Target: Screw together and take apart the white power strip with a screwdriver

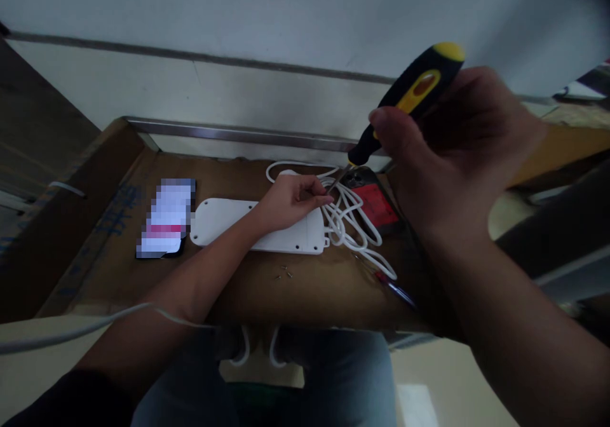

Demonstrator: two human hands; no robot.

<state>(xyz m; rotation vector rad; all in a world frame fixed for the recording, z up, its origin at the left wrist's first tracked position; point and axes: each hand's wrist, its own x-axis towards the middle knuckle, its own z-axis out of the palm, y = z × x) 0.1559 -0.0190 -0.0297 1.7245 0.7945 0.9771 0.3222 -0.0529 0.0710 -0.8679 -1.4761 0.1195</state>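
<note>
My right hand [457, 141] is wrapped round the black and yellow handle of a screwdriver [405, 96], raised over the right side of the board. Its metal shaft slants down and left to the fingertips of my left hand [298, 199]. Those fingers are pinched at the tip; whether a screw is between them is hidden. Beneath my left hand lies a white power strip [229, 220], its holed flat face up, partly covered by the hand and forearm. A white cord [352, 208] is coiled at the strip's right end. Several small screws [286, 273] lie in front of it.
A phone [166, 217] with a lit screen lies left of the strip. Right of the cord is a black and red object [376, 204]. A second screwdriver [398, 290] rests near the front. The brown board [109, 274] has a raised left edge, and a white wall stands behind.
</note>
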